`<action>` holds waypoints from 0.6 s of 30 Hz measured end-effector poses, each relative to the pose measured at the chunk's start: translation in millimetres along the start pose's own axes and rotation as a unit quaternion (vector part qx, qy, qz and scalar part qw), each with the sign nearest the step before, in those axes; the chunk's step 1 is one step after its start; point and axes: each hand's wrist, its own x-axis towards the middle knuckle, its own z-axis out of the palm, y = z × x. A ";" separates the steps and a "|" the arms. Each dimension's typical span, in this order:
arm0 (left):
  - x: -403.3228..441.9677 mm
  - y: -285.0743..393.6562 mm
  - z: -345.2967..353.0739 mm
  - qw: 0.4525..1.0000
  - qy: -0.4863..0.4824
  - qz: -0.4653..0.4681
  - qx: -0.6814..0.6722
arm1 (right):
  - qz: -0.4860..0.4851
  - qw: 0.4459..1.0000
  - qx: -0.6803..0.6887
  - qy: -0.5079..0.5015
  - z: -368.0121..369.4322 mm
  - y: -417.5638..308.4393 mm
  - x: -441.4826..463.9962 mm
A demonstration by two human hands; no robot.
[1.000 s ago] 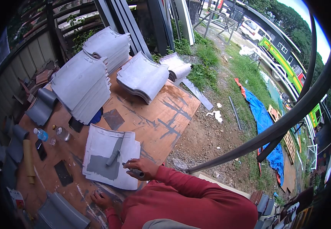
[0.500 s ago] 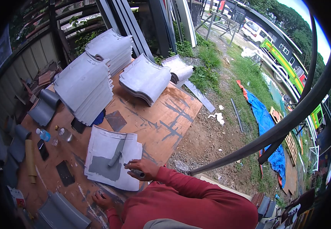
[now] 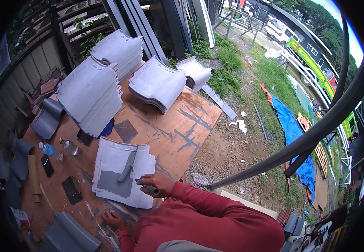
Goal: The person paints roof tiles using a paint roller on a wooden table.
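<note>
A pale curved tile (image 3: pixel 144 198) lies near the table's front edge, with a grey coated patch on its lower left and a grey strip up its middle. On that strip rests what looks like a small grey roller (image 3: pixel 125 173). My right hand (image 3: pixel 156 185) is wrapped round its dark handle, over the tile's right side. My left hand (image 3: pixel 112 219) is low on the brown table (image 3: pixel 146 134), near the tile's lower left edge. Its fingers are loosely apart, with nothing visible in them.
Stacks of pale tiles (image 3: pixel 87 94) stand at the back, beside a shorter stack (image 3: pixel 156 82). Grey tiles (image 3: pixel 70 235), a bottle (image 3: pixel 46 148), a glass jar (image 3: pixel 70 148), a phone (image 3: pixel 46 165) and a yellowish roll (image 3: pixel 34 178) are at left. A dark curved pole (image 3: pixel 291 151) crosses the right side.
The camera view shifts slightly. Both hands, the roller and the coated tile show no clear movement relative to the table.
</note>
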 end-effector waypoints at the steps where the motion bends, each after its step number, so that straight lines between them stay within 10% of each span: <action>1: -0.6 -2.5 1.6 1.000 0.001 0.000 0.000 | -0.006 1.000 0.013 0.010 -0.7 -1.0 0.9; 18: 2.7 -2.1 0.2 1.000 0.011 0.019 -0.014 | -0.014 0.999 0.023 0.020 0.1 -0.7 5.9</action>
